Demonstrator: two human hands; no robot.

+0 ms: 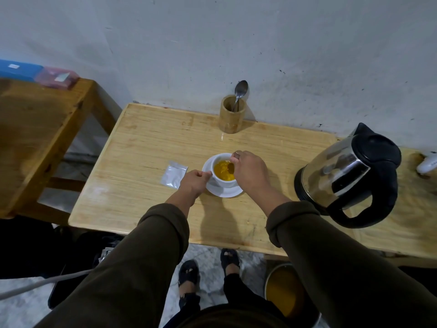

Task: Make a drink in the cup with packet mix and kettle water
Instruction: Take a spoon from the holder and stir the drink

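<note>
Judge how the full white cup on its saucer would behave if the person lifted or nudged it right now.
The white cup looks like glazed ceramic, so probably rigid, breakable and a bit slick. It holds yellow drink close to the rim, so a push could slop liquid out. It sits loose on the saucer and may slide; the left hand at its side likely helps steady it.

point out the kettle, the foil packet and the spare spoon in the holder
kettle (340, 171), head view, on its shiny steel side
foil packet (172, 172), head view, on the middle of its flat silver face
spare spoon (241, 87), head view, on its bowl sticking up out of the wooden holder (230, 119)
</note>
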